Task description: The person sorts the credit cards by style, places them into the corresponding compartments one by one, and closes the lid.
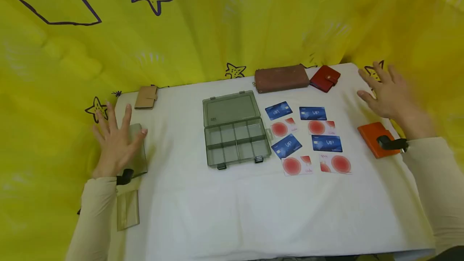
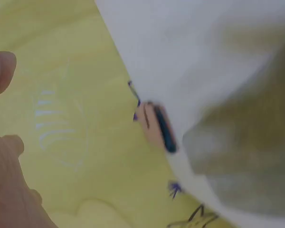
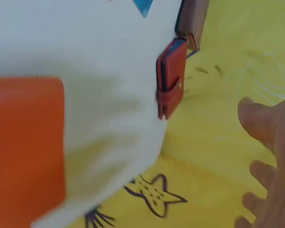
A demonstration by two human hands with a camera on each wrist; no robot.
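My left hand (image 1: 117,146) hovers with fingers spread over a flat grey-green cover (image 1: 142,160), partly hidden beneath it. On the right, my right hand (image 1: 389,94) is raised with spread fingers, beyond an orange wallet (image 1: 375,138) and to the right of a red snap wallet (image 1: 325,78). Both hands hold nothing. A translucent grey compartment box (image 1: 237,142) lies mid-table, lid (image 1: 232,109) folded back, its compartments bare. Beside it lie several blue VIP cards (image 1: 327,143) and several white cards with red circles (image 1: 335,164).
A brown zip wallet (image 1: 282,79) lies at the back edge, next to the red one. A small tan snap wallet (image 1: 146,97) sits at the back left. Near the left edge lies a translucent yellowish sleeve (image 1: 128,210). Yellow patterned cloth (image 1: 203,23) surrounds the white tabletop (image 1: 217,204).
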